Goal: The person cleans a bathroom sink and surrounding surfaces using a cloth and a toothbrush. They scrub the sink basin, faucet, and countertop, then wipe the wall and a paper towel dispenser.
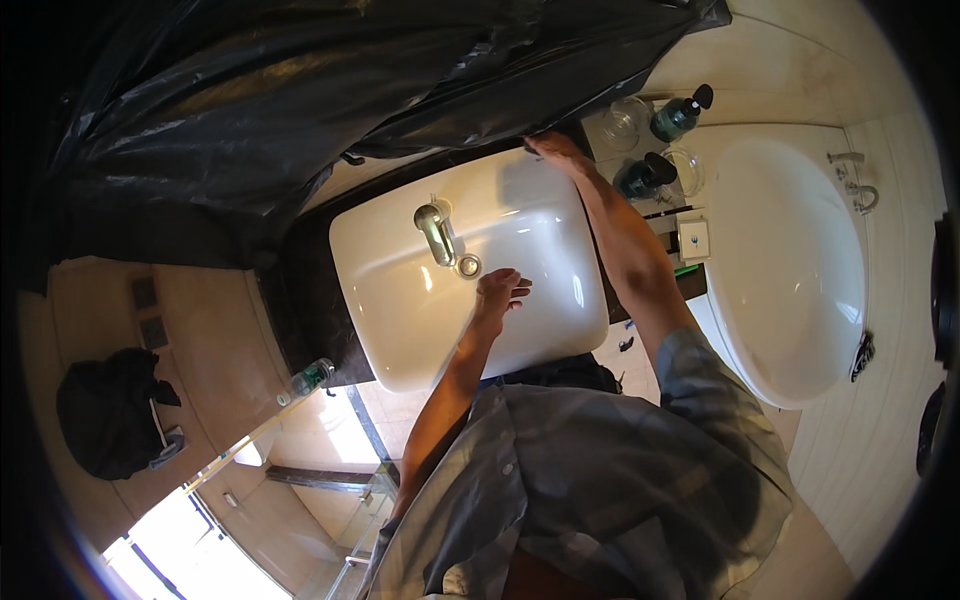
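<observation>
My left hand [501, 291] hovers over the basin of a white sink [400, 335], close to the drain [469, 265]. Its fingers are loosely bent and apart, with nothing in them. A chrome faucet [436, 232] stands just beyond it; no running water can be made out. My right arm reaches to the sink's far right corner. There my right hand [556, 149] has its fingers curled at the dark counter edge, below a black plastic sheet [430, 90]. Something small and dark shows at its fingertips, too unclear to name.
Right of the sink stand two dark pump bottles [677, 118] [645, 177], clear glass dishes [684, 172] and a small white box [693, 238]. Farther right is a white bathtub [785, 280]. A clear bottle [312, 377] lies at the counter's left end. A black bag [108, 412] hangs at far left.
</observation>
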The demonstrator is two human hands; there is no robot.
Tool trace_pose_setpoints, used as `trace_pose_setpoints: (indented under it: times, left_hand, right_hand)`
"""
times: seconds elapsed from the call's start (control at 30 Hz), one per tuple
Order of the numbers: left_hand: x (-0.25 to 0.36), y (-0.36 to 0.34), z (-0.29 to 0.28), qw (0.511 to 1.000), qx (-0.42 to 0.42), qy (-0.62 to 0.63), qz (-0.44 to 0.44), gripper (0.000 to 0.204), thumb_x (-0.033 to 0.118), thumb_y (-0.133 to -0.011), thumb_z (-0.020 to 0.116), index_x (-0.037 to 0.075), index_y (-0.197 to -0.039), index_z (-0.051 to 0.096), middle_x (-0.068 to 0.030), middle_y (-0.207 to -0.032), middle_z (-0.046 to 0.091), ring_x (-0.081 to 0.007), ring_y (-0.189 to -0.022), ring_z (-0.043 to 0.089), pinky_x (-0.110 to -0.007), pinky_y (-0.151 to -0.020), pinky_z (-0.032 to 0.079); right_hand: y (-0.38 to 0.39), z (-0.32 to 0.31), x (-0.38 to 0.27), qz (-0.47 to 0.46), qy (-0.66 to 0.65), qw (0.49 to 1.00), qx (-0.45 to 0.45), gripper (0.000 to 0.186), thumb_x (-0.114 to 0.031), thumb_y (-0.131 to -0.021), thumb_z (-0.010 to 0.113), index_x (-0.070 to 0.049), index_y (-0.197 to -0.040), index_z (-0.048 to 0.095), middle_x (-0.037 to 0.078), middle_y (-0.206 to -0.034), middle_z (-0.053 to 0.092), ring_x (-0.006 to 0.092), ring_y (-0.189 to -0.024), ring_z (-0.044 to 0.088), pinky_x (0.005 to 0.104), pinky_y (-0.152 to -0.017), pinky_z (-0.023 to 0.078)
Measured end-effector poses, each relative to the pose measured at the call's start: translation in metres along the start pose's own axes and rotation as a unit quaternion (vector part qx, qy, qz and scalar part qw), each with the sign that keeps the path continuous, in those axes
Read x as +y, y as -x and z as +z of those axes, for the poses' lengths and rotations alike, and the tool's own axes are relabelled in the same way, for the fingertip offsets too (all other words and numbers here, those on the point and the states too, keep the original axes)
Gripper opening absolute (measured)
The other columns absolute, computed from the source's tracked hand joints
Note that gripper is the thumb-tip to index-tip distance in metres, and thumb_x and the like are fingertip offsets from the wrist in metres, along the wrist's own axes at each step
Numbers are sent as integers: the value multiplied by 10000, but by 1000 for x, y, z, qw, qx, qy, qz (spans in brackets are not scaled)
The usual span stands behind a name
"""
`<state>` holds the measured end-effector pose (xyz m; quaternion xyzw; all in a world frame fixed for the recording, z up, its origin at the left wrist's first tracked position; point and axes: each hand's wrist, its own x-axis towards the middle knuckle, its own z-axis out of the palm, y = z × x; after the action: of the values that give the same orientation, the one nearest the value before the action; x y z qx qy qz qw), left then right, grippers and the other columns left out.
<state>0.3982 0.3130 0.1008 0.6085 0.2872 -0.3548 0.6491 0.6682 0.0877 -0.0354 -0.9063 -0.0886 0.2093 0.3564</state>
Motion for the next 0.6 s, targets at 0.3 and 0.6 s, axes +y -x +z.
trace_pose_setpoints:
  times: [0.3, 0.6]
  left_hand:
    - [-23, 5, 6, 999, 9, 31, -9, 285, 202, -942, 549, 3, -1145, 578, -94, -938, 704, -174, -819, 672, -303, -641, 491]
    - [-28, 4, -3, 998, 23, 50, 3, 271, 211, -942, 543, 16, -1126, 580, -95, -947, 700, -179, -829, 671, -304, -650, 491]
  right_hand:
    - [62, 45, 2, 252, -183, 935, 170, 553, -528, -950, 400, -110, -1270, 567, 239, -1235, 579, 433, -1154, 530, 439, -997, 410]
    - [167, 80, -127, -6, 242, 900, 364, 544, -298, -843, 639, -101, -1335, 514, 170, -1488, 353, 390, -1364, 322, 621, -1048, 258]
